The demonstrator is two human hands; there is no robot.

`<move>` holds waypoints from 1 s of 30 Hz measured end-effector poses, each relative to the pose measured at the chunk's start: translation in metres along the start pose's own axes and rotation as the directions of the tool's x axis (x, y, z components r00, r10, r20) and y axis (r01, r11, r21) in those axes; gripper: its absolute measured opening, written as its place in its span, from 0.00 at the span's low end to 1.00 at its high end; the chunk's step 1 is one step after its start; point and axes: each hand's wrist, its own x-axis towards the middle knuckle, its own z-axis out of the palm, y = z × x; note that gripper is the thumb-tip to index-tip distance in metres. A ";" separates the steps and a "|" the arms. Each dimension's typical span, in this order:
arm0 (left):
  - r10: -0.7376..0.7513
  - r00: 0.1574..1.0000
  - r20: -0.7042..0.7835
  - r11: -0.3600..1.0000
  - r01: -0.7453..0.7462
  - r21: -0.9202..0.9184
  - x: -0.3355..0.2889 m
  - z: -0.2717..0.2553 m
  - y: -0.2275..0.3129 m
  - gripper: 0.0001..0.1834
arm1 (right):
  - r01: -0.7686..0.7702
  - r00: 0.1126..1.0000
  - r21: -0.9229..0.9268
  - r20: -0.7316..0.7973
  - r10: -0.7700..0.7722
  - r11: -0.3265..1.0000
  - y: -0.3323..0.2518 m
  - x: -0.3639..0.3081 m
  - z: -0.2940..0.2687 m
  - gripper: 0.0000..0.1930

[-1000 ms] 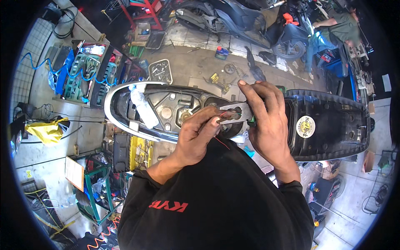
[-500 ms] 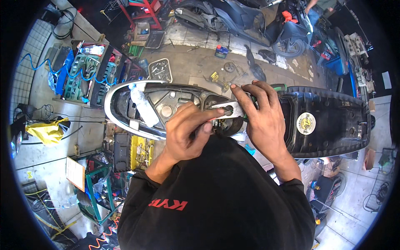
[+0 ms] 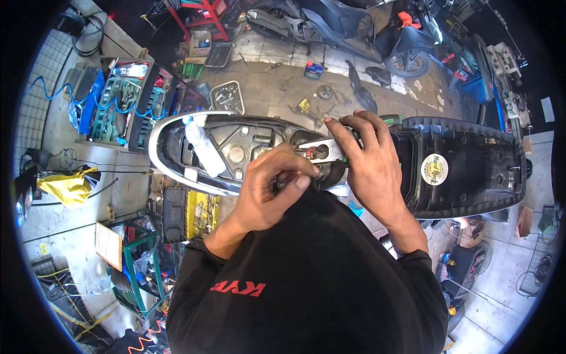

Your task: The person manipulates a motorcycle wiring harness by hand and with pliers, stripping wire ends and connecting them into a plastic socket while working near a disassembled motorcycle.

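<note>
My left hand (image 3: 268, 192) is closed, thumb and index finger pinched together at the near side of a silver metal plate (image 3: 306, 144) with a round hole. What lies in the pinch, if anything, is too small to make out. A small reddish part (image 3: 311, 153) shows at the plate's hole. My right hand (image 3: 374, 165) lies over the plate's right end, its fingers stretched out and somewhat apart; its thumb is hidden. The plate sits between a motorbike's open under-seat compartment (image 3: 239, 141) on the left and the raised black seat (image 3: 471, 159) on the right.
A clear plastic bottle (image 3: 204, 147) lies in the compartment's left end. Toolboxes (image 3: 115, 103) stand far left, and a yellow tray of tools (image 3: 202, 213) is nearer. A metal parts tray (image 3: 227, 98) and a blue container (image 3: 313, 70) rest on the floor beyond. Another motorbike (image 3: 330, 29) stands behind.
My left hand has drawn back toward me from the plate's hole, its index finger going from stretched over the plate to pinched with the thumb. My right hand has hardly moved.
</note>
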 end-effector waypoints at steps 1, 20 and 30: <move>-0.028 0.999 -0.045 0.999 0.027 -0.030 -0.002 0.001 0.000 0.09 | -0.004 1.000 0.007 -0.010 0.004 1.000 0.000 0.000 0.000 0.28; -0.105 0.983 -0.151 0.985 0.083 -0.149 -0.002 0.035 -0.002 0.13 | 0.025 0.987 0.306 -0.156 0.024 0.952 -0.016 0.006 -0.005 0.37; 0.018 0.999 -0.036 0.968 -0.008 0.250 -0.005 0.022 -0.009 0.09 | -0.065 0.993 0.412 -0.064 0.100 0.909 -0.006 -0.002 0.003 0.31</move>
